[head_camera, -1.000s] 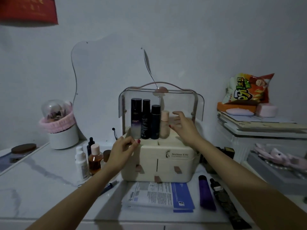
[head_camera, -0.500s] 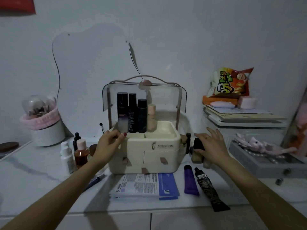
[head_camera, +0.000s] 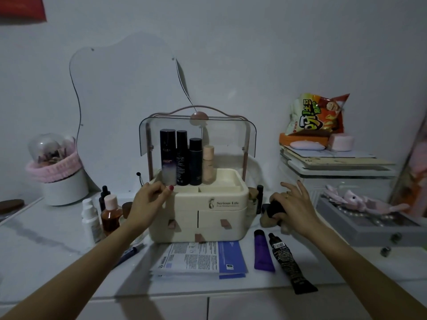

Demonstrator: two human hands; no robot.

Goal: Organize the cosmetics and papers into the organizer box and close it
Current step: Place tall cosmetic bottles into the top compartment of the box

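Since a second ago the right hand (head_camera: 294,207) has left the top of the organizer box (head_camera: 198,204) and come down at the centre right of the frame, where its fingers curl over a dark-capped bottle (head_camera: 275,210) standing just beside the box; the outer fingers splay above it. Whether the bottle is lifted off the counter (head_camera: 46,250) I cannot tell. The left hand (head_camera: 147,204) rests on the box's upper left front corner, thumb and fingers pinched on the rim. The cream box sits in the middle of the frame with its clear lid (head_camera: 197,135) raised. Four bottles stand in its top tray at the back left: three dark bottles (head_camera: 181,158) and a beige bottle (head_camera: 208,165). Papers (head_camera: 198,259) lie flat just in front of the box, lower centre. To their right lie a purple tube (head_camera: 263,251) and a black tube (head_camera: 290,264), side by side. Small bottles (head_camera: 101,213) cluster to the left of the box, partly behind the left wrist, and a pen (head_camera: 129,251) lies under the left forearm.
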